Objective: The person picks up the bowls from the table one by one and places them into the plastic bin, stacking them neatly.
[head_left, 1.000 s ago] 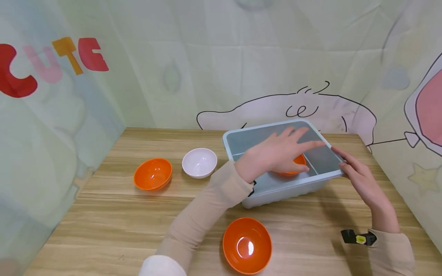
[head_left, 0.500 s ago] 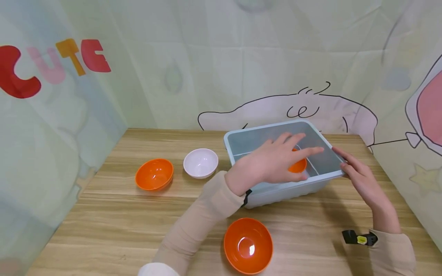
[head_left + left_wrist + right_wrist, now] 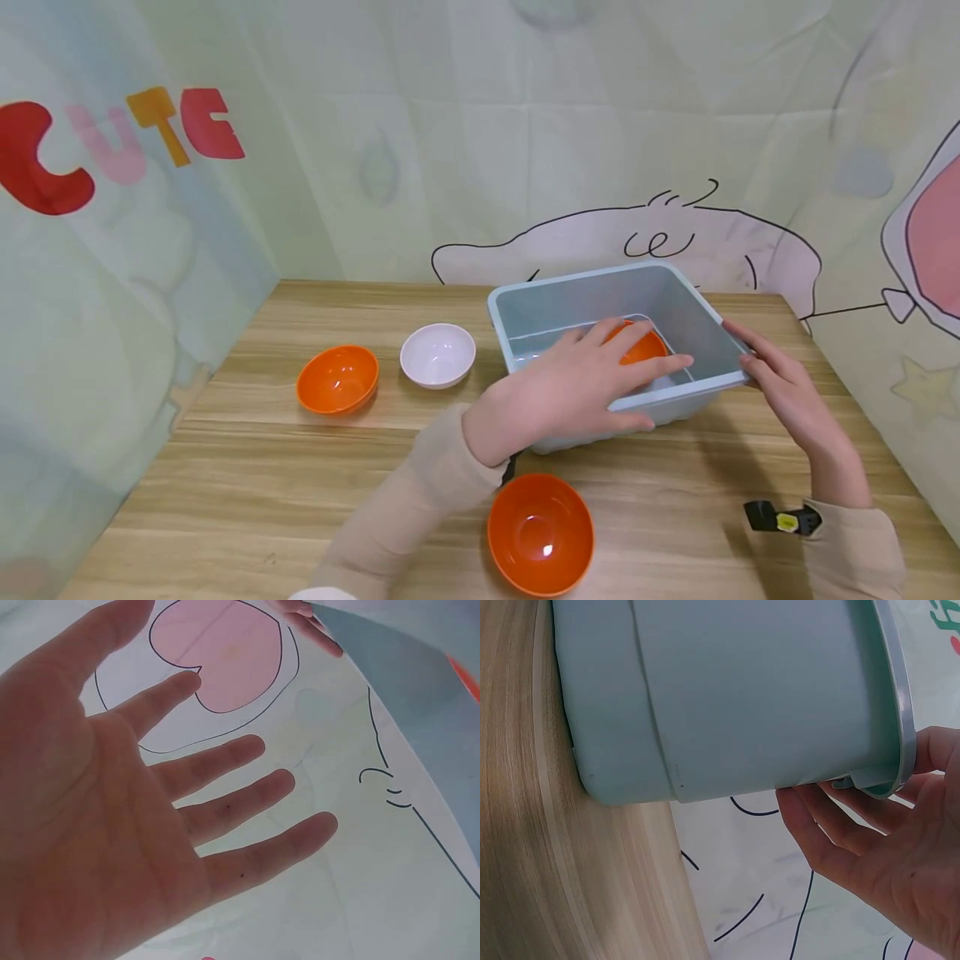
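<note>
A light blue plastic bin [image 3: 577, 287] stands at the back right of the table. Inside it lies an orange bowl [image 3: 643, 346], partly covered by my left hand in the head view. That left hand [image 3: 577, 383] is over the bin's near rim, fingers spread and nothing held; the left wrist view shows the bare palm [image 3: 112, 825]. At the bin's right end, my right hand [image 3: 787, 392] grips the rim. In the right wrist view, its fingers [image 3: 832, 832] curl against the outer wall under the rim [image 3: 904, 712].
On the wooden table [image 3: 315, 483], an orange bowl [image 3: 337, 380] and a white bowl [image 3: 438, 356] sit left of the bin. Another orange bowl [image 3: 540, 535] is in front, near my left forearm. Printed cloth walls [image 3: 465, 167] close off the back and sides.
My left hand has drawn back toward me and to the left, from above the bin's inside to its near rim, uncovering more of the orange bowl. My right hand stays on the rim.
</note>
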The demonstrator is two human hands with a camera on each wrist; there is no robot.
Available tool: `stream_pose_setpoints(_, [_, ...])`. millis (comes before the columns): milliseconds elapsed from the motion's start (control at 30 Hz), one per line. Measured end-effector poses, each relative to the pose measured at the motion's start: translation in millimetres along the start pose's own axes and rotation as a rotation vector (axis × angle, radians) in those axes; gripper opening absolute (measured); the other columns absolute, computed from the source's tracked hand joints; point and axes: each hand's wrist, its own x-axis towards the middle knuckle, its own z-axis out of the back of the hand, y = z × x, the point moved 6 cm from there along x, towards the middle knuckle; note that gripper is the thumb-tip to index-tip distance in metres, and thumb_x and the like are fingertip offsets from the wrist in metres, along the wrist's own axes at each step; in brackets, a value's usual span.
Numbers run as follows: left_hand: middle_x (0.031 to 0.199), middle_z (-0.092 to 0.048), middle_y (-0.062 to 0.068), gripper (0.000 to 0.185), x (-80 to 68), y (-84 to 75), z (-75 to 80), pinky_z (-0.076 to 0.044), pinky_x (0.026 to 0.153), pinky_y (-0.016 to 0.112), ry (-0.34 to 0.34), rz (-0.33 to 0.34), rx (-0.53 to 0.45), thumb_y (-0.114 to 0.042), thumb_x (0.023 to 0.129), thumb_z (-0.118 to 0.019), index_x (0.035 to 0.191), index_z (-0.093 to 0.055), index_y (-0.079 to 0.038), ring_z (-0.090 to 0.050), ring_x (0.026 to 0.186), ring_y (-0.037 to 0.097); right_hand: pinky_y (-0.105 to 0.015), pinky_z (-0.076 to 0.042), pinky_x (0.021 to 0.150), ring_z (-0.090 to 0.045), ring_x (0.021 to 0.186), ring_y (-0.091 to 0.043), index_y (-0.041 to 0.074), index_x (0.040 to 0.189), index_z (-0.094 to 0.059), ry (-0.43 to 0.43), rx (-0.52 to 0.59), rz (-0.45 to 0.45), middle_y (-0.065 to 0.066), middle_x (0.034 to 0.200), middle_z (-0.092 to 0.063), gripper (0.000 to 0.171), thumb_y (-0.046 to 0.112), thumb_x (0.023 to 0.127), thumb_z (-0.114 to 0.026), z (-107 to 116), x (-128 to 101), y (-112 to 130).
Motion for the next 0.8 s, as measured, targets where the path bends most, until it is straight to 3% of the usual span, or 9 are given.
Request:
stream_pose_setpoints(367, [0.153, -0.031, 0.0, 0.066, -21.9, -9.1, -10.9, -0.044, 0.101, 0.04, -0.042, -0.055, 0.053, -0.059, 0.092, -0.05, 0.15, -0.024, -0.042, -0.035, 0.138, 0.023, -0.003, -0.042, 0.08, -0.039, 0.11, 0.016, 0.016, 0.152, -0.03, -0.002, 0.011, 0.01, -0.021, 0.15, -0.035, 0.046, 0.022, 0.106, -0.032, -0.3, 0.6, 0.3])
stream_pose_setpoints(800, [0.157, -0.029, 0.003, 0.063, -49.7, -18.7, -21.5, -0.043, 0.103, 0.045, -0.057, -0.115, 0.048, -0.058, 0.093, -0.048, 0.15, -0.027, -0.04, -0.031, 0.142, 0.025, -0.002, -0.041, 0.081, -0.04, 0.112, 0.015, 0.015, 0.151, -0.031, -0.01, 0.015, 0.024, -0.016, 0.152, -0.035, 0.046, 0.021, 0.106, -0.032, -0.6, 0.2, 0.4])
